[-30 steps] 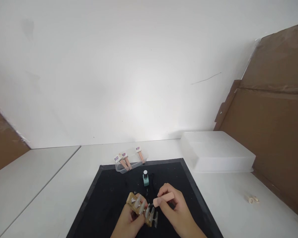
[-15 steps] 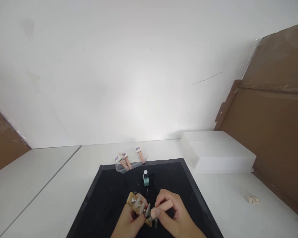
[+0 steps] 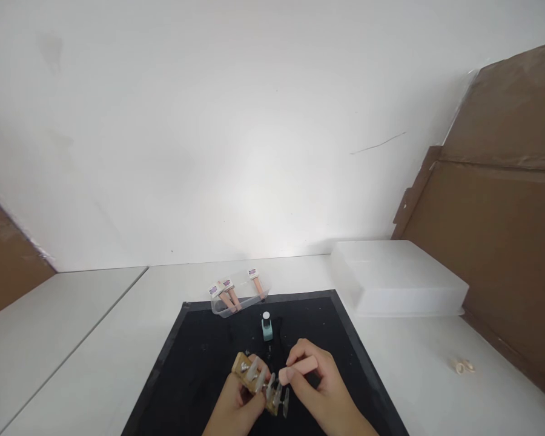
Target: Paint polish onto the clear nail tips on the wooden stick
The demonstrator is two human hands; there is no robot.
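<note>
Near the bottom centre, my left hand [image 3: 240, 402] is closed around a wooden nail-tip stand [image 3: 238, 363]. The stand is tilted, with several clear nail tips [image 3: 260, 380] on metal posts along it. My right hand [image 3: 320, 387] pinches a short, thick pink stick [image 3: 305, 365] between thumb and fingers. Its near end is close to the nail tips at the stand's right part; whether it touches them I cannot tell. Beyond both hands, a teal nail polish bottle [image 3: 267, 332] with a dark cap stands upright.
A black mat [image 3: 200, 357] lies under the hands. Across its back edge sits a clear tray [image 3: 243, 281] holding several pink sticks [image 3: 234, 299] with white labels. An upturned white bin [image 3: 409, 297] stands at right, near small beige rings [image 3: 459, 366]. Brown cardboard [image 3: 495, 242] rises beyond.
My right hand has moved slightly up and away from the stand with the pink stick, uncovering more of the rightmost nail tips. The left hand and stand have stayed nearly still.
</note>
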